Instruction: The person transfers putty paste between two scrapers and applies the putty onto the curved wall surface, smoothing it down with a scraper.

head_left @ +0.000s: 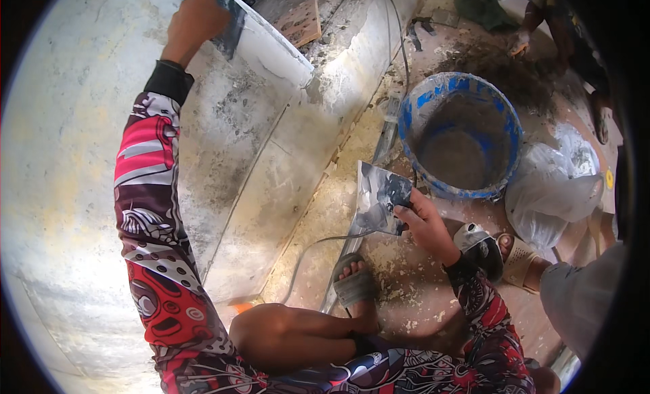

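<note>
At the upper left, my left hand (196, 27) is closed around a dark flat spreader blade (231, 29), pressed against the stained wall (81, 163) beside a pale straight edge. Its grip is partly hidden behind the knuckles. My right hand (430, 223) pinches a square flat plate (380, 199) by its right side, thumb on top. Dark and pale grey smears cover the plate. Just beyond this hand stands a blue bucket (501, 180), its inside coated with grey paste.
A cable (405, 48) runs along the wall's foot. A clear plastic bag (558, 191) lies right of the bucket. Another person's hand (520, 43) is near a dark heap (484, 55); another person's sandalled feet (521, 258) are at the right. A speckled board (298, 23) rests at the top.
</note>
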Action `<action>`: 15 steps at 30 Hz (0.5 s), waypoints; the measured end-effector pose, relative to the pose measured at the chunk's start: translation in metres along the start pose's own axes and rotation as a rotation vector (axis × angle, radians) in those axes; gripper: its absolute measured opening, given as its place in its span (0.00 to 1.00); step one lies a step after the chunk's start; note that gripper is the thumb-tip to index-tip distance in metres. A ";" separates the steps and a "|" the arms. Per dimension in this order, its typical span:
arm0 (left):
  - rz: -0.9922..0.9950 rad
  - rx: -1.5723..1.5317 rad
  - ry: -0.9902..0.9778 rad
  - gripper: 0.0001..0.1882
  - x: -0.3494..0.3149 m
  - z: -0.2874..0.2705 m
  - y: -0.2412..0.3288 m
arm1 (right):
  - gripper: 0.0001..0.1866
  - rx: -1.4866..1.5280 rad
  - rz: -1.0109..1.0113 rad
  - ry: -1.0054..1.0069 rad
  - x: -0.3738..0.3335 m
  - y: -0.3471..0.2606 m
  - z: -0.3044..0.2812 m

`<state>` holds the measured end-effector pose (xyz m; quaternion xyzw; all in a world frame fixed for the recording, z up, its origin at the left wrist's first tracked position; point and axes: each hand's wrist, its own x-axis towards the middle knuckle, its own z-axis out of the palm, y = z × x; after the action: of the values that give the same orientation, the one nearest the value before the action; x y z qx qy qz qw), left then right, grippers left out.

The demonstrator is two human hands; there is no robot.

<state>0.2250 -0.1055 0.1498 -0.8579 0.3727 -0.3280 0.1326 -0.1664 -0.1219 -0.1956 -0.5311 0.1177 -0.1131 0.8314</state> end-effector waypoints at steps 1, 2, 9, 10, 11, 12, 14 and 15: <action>-0.001 0.003 0.000 0.21 0.011 0.002 -0.014 | 0.20 -0.006 -0.008 -0.009 0.001 0.002 0.000; 0.016 0.000 0.034 0.21 0.020 0.002 -0.028 | 0.20 -0.003 -0.009 -0.014 0.001 0.002 0.001; 0.057 -0.128 0.064 0.21 0.039 -0.027 -0.064 | 0.19 -0.004 -0.024 0.001 -0.001 0.002 0.001; 0.035 -0.151 0.059 0.21 0.042 -0.031 -0.069 | 0.19 -0.001 0.002 0.011 -0.001 0.001 0.001; 0.012 -0.173 0.055 0.21 0.045 -0.034 -0.071 | 0.19 -0.002 0.005 0.012 -0.001 0.002 0.001; -0.051 -0.225 0.044 0.21 0.044 -0.037 -0.069 | 0.19 -0.021 -0.008 0.025 -0.002 0.003 -0.001; -0.088 -0.278 -0.006 0.20 0.042 -0.054 -0.072 | 0.19 -0.039 -0.022 0.035 -0.002 0.003 -0.002; -0.128 -0.325 -0.050 0.19 0.039 -0.064 -0.076 | 0.19 -0.032 -0.032 0.030 -0.001 0.002 -0.001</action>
<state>0.2450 -0.0806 0.2517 -0.8979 0.3619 -0.2498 -0.0196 -0.1675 -0.1213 -0.1980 -0.5443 0.1232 -0.1325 0.8191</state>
